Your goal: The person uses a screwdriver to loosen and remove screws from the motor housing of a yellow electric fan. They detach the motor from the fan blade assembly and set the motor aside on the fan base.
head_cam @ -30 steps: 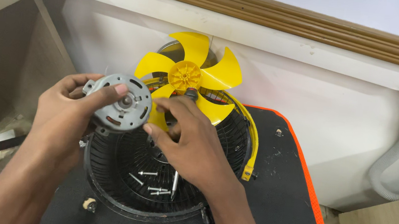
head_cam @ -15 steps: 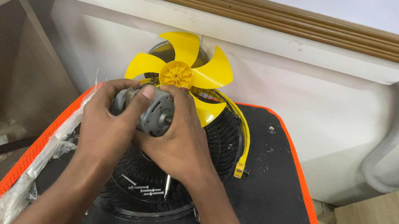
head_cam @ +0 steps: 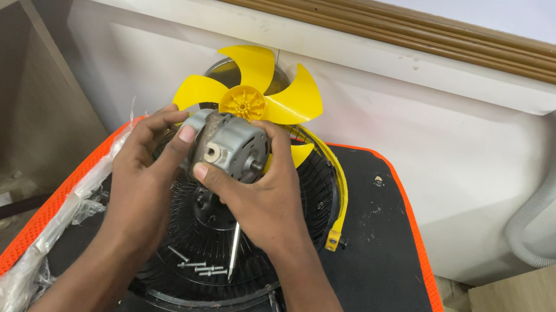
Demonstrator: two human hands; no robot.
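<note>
We see both hands closed around a small grey metal fan motor [head_cam: 228, 151], held up over the middle of a black fan grille [head_cam: 224, 242] that lies flat on the table [head_cam: 384, 277]. Our left hand [head_cam: 142, 181] grips the motor from its left side, thumb up near the top edge, and our right hand [head_cam: 265, 197] wraps it from the right and below, a fingertip pressed against the front face. Just behind the motor a yellow fan blade [head_cam: 251, 95] stands against the white wall [head_cam: 386, 92], with a yellow ring [head_cam: 338, 200] curving down along the right rim of the grille. Several loose screws [head_cam: 202, 266] lie inside the grille beside a thin metal rod [head_cam: 234, 250]. The table has a black top with an orange edge, and crumpled clear plastic [head_cam: 56, 234] lies along its left side. A grey corrugated hose [head_cam: 545, 191] runs down the wall at the far right
</note>
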